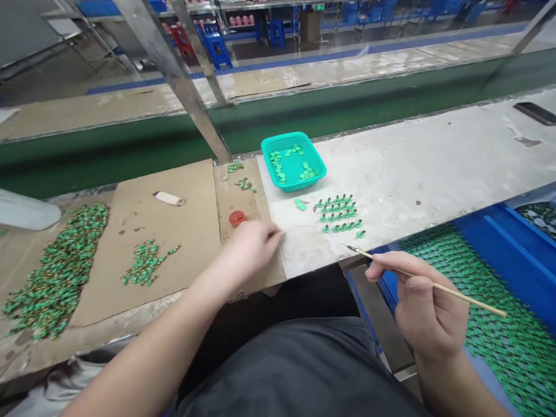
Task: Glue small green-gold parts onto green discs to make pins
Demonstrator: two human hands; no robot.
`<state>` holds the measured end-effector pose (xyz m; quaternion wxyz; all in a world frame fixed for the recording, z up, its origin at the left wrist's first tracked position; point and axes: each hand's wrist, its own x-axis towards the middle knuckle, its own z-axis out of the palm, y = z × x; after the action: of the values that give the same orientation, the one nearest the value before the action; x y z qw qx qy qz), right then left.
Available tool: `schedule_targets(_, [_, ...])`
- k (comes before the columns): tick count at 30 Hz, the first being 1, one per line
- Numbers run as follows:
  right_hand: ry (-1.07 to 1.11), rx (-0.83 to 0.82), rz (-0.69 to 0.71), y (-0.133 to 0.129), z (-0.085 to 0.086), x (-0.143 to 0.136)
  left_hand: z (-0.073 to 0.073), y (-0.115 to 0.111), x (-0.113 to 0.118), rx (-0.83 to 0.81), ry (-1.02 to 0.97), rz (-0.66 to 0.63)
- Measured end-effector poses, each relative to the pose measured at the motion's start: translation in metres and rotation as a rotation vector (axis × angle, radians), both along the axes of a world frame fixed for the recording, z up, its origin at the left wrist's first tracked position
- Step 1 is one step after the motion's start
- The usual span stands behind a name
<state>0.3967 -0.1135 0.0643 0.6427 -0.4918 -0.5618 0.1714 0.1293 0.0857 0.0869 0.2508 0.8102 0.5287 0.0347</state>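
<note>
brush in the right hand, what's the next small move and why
Probably bring the brush over to the loose green discs by the basket: they look bare, while the discs in rows carry small upright pieces, and the right hand holds the brush.

Factory workshop | long workbench (pixel 417 168) | heaped small parts (pixel 65 266) | blue bin (pixel 515 246) | stools (pixel 217 51)

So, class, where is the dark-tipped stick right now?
In the head view, the dark-tipped stick is right of centre, held in the right hand, its tip near the rows of green pieces and its other end over the blue crate.
</note>
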Motion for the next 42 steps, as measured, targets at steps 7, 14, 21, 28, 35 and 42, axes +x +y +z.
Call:
schedule_targets(7, [0.118,-0.082,0.209,0.036,0.002,-0.037,0.000,-0.025,-0.099,-0.248,-0.052,0.172])
schedule_targets(14, [0.216,-0.137,0.204,0.080,-0.001,-0.081,-0.042,-0.064,-0.116,0.220,-0.297,0.129])
schedule_targets(21, [0.245,-0.264,0.352,0.121,-0.010,-0.109,-0.065,-0.075,-0.107,0.631,-0.331,-0.063])
schedule_targets(28, [0.001,-0.270,0.282,0.175,-0.007,-0.140,-0.075,-0.084,-0.128,0.763,-0.252,-0.302])
schedule_targets(35, [-0.343,-0.239,0.197,0.211,-0.015,-0.157,-0.100,-0.095,-0.131,0.776,-0.339,-0.272])
schedule_targets(42, [-0.496,-0.108,0.176,0.210,-0.022,-0.161,-0.119,-0.110,-0.127,0.740,-0.414,-0.173])
